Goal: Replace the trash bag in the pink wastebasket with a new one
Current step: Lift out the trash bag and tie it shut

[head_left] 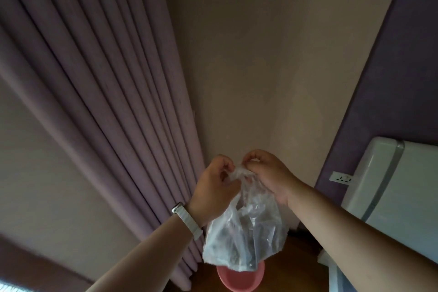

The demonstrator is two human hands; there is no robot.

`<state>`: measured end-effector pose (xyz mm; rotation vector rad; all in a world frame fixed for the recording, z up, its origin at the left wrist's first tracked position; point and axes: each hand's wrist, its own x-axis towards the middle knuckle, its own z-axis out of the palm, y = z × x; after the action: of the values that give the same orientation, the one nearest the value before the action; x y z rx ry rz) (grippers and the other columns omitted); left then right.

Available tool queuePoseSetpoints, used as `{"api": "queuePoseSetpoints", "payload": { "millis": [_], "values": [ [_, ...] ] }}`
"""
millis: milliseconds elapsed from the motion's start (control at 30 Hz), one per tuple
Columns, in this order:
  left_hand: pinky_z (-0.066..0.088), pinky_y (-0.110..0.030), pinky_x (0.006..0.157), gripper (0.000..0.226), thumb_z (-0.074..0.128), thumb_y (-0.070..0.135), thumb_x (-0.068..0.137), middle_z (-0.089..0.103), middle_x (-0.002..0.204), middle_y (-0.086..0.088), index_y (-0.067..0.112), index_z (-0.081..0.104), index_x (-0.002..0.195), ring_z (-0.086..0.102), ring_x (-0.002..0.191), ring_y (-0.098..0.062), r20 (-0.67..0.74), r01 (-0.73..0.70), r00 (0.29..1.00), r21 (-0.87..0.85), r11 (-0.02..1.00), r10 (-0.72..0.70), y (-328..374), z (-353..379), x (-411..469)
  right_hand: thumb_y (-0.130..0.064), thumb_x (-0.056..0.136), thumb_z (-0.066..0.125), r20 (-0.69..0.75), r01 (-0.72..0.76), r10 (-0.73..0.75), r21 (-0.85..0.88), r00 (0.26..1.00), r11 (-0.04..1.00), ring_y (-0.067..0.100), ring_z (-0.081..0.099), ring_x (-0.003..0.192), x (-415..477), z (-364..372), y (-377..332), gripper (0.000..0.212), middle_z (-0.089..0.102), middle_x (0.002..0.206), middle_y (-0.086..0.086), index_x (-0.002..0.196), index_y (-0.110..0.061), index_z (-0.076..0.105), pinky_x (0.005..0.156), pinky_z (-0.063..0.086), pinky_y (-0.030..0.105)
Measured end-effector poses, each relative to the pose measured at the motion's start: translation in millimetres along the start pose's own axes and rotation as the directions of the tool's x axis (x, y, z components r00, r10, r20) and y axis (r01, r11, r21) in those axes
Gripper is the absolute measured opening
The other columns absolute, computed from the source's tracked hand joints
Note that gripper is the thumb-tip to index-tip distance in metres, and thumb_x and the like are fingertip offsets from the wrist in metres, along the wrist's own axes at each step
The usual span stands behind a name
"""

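The person stands in the corner of the room with both arms raised, holding a clear trash bag (246, 239) up in front of them. The left hand (213, 187) has its fingers curled in, pinching the gathered top of the bag from one side. The right hand (267, 173) does the same from the other, fingertips bent tight on the crumpled plastic, so the two hands almost meet at the bag's neck. The bag hangs free below them, wrinkled and bulging, with some darker shapes inside that I can't make out through the film. Straight beneath it, on the brown wooden floor (301, 256), sits the pink wastebasket (227, 280). The bag's lowest corner covers part of the rim from where I look, and I can't tell whether they touch. What shows of the basket's inside is plain pink. A watch with a pale strap (187, 218) sits on the left wrist. Long mauve curtains (106, 102) hang in folds to the left, reaching down close beside the basket. A beige wall (248, 54) fills the corner behind the hands. To the right, a purple wall carries a white power socket (341, 177), and just beside that stands a white appliance (398, 185) with a grey band across it.
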<state>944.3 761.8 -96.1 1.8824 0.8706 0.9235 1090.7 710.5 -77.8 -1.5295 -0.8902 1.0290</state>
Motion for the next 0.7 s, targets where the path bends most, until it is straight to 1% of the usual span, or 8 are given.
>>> {"api": "queuePoseSetpoints", "payload": {
  "millis": [100,233,333,400,467,500,600,700],
  "values": [
    [0.035,-0.014,0.049,0.038,0.074,0.001,0.078,0.047,0.062,0.012,0.028,0.047,0.076,0.043,0.051,0.000,0.001,-0.063,0.998,0.019,0.998,0.063,4.2,-3.5,-1.2,-0.009,0.084,0.065,0.112,-0.011,0.014,-0.028,0.994,1.000,0.020,0.064,0.062,-0.2,-2.0,-1.6,0.014,0.067,0.069,0.005,0.078,-0.021,0.067,0.060,0.049,0.031],
    [0.036,-0.017,0.051,0.034,0.078,0.011,0.077,0.048,0.064,0.012,0.029,0.050,0.075,0.041,0.053,-0.001,-0.003,-0.051,0.999,0.061,0.997,0.051,2.0,-8.5,0.8,-0.012,0.085,0.068,0.108,0.108,-0.098,-0.093,0.989,0.990,0.011,0.063,0.057,-2.3,-1.8,-4.6,0.010,0.069,0.068,0.000,0.086,-0.022,0.067,0.053,0.046,0.023],
    [0.041,-0.013,0.058,0.029,0.076,0.009,0.078,0.059,0.071,0.012,0.031,0.059,0.086,0.052,0.061,0.002,0.017,-0.041,0.999,0.051,0.998,0.040,4.4,-8.9,0.7,-0.015,0.088,0.064,0.161,0.176,-0.143,-0.212,0.977,0.961,0.008,0.060,0.060,-0.8,-4.4,-4.4,0.011,0.069,0.072,0.002,0.083,-0.021,0.071,0.057,0.045,0.022],
    [0.044,-0.011,0.063,0.025,0.072,0.007,0.081,0.067,0.075,0.019,0.029,0.067,0.092,0.060,0.067,0.002,0.049,-0.048,0.998,0.059,0.997,0.045,6.0,-9.6,1.2,-0.017,0.091,0.056,0.222,0.166,-0.101,-0.296,0.970,0.941,0.014,0.055,0.061,0.6,-6.8,-4.0,0.018,0.064,0.070,0.005,0.082,-0.014,0.072,0.059,0.043,0.025],
    [0.043,-0.010,0.059,0.018,0.071,0.011,0.082,0.065,0.069,0.024,0.028,0.072,0.086,0.060,0.064,0.002,0.054,-0.051,0.998,0.134,0.990,0.044,6.5,-10.8,1.5,-0.018,0.093,0.049,0.281,0.148,-0.051,-0.335,0.958,0.931,0.016,0.044,0.053,2.0,-10.6,-3.7,0.027,0.049,0.060,0.007,0.080,0.000,0.063,0.055,0.037,0.030],
    [0.042,-0.011,0.056,0.013,0.072,0.013,0.082,0.064,0.066,0.022,0.027,0.073,0.083,0.059,0.061,0.001,0.049,-0.049,0.998,0.170,0.984,0.041,6.3,-11.3,2.0,-0.018,0.093,0.047,0.304,0.142,-0.034,-0.341,0.952,0.929,0.015,0.039,0.050,2.4,-12.6,-3.9,0.029,0.043,0.056,0.004,0.074,0.002,0.057,0.054,0.034,0.030],
    [0.040,-0.015,0.048,0.011,0.070,0.015,0.083,0.064,0.060,0.016,0.023,0.073,0.076,0.058,0.054,-0.002,0.057,-0.028,0.998,0.220,0.975,0.016,6.9,-11.6,1.9,-0.015,0.092,0.046,0.342,0.146,-0.020,-0.347,0.939,0.926,0.011,0.035,0.047,3.0,-17.0,-4.8,0.028,0.038,0.051,-0.003,0.065,-0.009,0.050,0.057,0.034,0.031],
    [0.042,-0.023,0.047,0.013,0.066,0.019,0.086,0.066,0.062,0.005,0.026,0.071,0.076,0.054,0.050,-0.006,0.085,0.068,0.993,0.210,0.975,-0.087,5.7,-9.2,4.2,-0.017,0.094,0.050,0.369,0.151,-0.021,-0.328,0.929,0.933,0.013,0.035,0.050,3.7,-20.0,-1.0,0.027,0.040,0.056,0.002,0.070,-0.006,0.052,0.053,0.032,0.027]
  ]
}}
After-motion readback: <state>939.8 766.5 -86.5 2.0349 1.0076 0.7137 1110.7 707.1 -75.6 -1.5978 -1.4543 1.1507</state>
